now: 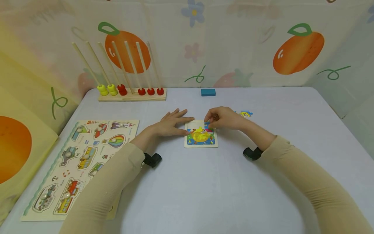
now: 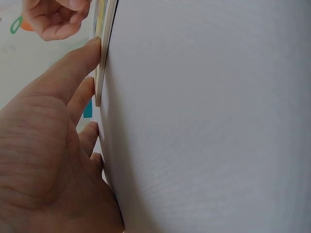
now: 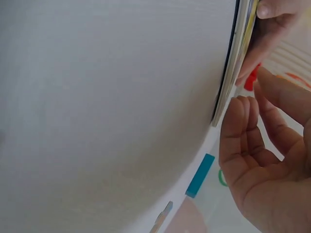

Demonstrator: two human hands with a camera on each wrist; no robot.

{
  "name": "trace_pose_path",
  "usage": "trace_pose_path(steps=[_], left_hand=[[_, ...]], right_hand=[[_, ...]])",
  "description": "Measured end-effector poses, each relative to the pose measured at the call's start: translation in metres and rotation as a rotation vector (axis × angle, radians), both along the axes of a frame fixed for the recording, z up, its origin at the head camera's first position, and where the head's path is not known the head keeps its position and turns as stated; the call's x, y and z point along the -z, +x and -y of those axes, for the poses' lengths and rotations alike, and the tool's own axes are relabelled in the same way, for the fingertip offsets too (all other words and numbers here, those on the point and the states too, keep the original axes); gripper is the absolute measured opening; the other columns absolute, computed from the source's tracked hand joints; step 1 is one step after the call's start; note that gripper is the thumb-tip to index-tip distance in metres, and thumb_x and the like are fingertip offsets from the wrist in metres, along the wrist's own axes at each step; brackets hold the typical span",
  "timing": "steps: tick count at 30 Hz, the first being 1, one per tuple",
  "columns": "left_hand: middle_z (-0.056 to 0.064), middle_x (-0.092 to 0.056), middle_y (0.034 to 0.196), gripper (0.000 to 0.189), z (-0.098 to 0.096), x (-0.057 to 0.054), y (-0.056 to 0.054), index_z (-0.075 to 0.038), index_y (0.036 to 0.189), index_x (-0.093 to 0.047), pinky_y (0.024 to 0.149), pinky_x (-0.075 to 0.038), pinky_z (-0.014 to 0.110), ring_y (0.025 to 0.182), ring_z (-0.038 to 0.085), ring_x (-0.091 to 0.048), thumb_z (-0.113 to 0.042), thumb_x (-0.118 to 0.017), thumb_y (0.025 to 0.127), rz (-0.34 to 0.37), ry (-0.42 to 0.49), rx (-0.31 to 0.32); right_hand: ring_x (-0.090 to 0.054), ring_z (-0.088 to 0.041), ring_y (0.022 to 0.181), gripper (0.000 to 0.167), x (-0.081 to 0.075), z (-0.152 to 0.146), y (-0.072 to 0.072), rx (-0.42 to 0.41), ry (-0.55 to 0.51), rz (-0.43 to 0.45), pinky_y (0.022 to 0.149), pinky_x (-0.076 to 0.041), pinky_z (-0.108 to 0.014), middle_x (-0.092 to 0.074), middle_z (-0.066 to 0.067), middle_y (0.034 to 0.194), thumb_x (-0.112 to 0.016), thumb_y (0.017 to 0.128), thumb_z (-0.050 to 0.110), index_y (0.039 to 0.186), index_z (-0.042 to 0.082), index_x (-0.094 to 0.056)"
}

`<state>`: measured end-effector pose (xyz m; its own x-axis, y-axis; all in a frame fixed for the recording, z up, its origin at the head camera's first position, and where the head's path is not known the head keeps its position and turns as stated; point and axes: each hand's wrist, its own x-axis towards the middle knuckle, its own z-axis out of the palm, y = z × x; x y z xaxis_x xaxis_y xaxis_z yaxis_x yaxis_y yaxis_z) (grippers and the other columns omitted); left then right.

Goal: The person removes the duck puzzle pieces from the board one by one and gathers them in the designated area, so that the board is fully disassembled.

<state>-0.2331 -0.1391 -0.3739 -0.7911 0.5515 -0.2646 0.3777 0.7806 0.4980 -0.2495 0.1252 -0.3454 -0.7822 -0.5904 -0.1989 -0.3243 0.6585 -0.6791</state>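
A small square jigsaw puzzle (image 1: 201, 141) with a yellow duck on a blue ground lies in a cream frame on the table. My left hand (image 1: 174, 123) is spread at its left side, thumb and forefinger touching the frame; in the left wrist view the thumb (image 2: 90, 56) presses against the edge. Over the top right corner, my right hand (image 1: 225, 117) pinches a small blue puzzle piece (image 1: 206, 124), mostly covered by the fingers. Curled fingers show in the right wrist view, but the piece is hidden there. Beyond that hand lies a loose yellow and blue puzzle piece (image 1: 246, 113).
A large vehicle puzzle board (image 1: 96, 152) lies at the left, partly under the left sleeve. Behind it stands a wooden bead rack (image 1: 132, 98) with tall rods and red and yellow beads. A blue block (image 1: 208, 92) lies near the back edge.
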Motion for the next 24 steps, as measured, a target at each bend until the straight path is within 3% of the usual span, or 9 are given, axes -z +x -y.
trace_pose_path(steps=[7, 24], left_hand=[[0.005, -0.011, 0.169, 0.067, 0.0005, -0.0017, 0.0011, -0.031, 0.152, -0.038, 0.125, 0.005, 0.061, 0.157, 0.036, 0.003, -0.045, -0.060, 0.091, 0.003, 0.003, -0.001], [0.006, -0.012, 0.169, 0.067, 0.0002, -0.0023, 0.0008, -0.030, 0.152, -0.039, 0.125, 0.005, 0.061, 0.157, 0.036, 0.003, -0.045, -0.060, 0.091, 0.010, 0.011, 0.000]], right_hand=[[-0.052, -0.018, 0.081, 0.022, 0.0022, 0.0043, 0.0035, -0.046, 0.040, -0.009, 0.073, -0.044, -0.026, -0.061, -0.006, 0.088, -0.078, 0.081, 0.010, 0.101, 0.008, -0.070], [-0.053, -0.018, 0.083, 0.023, 0.0031, 0.0073, 0.0039, -0.040, 0.122, -0.032, 0.073, -0.045, -0.024, -0.064, -0.005, 0.089, -0.080, 0.080, 0.012, 0.101, 0.007, -0.071]])
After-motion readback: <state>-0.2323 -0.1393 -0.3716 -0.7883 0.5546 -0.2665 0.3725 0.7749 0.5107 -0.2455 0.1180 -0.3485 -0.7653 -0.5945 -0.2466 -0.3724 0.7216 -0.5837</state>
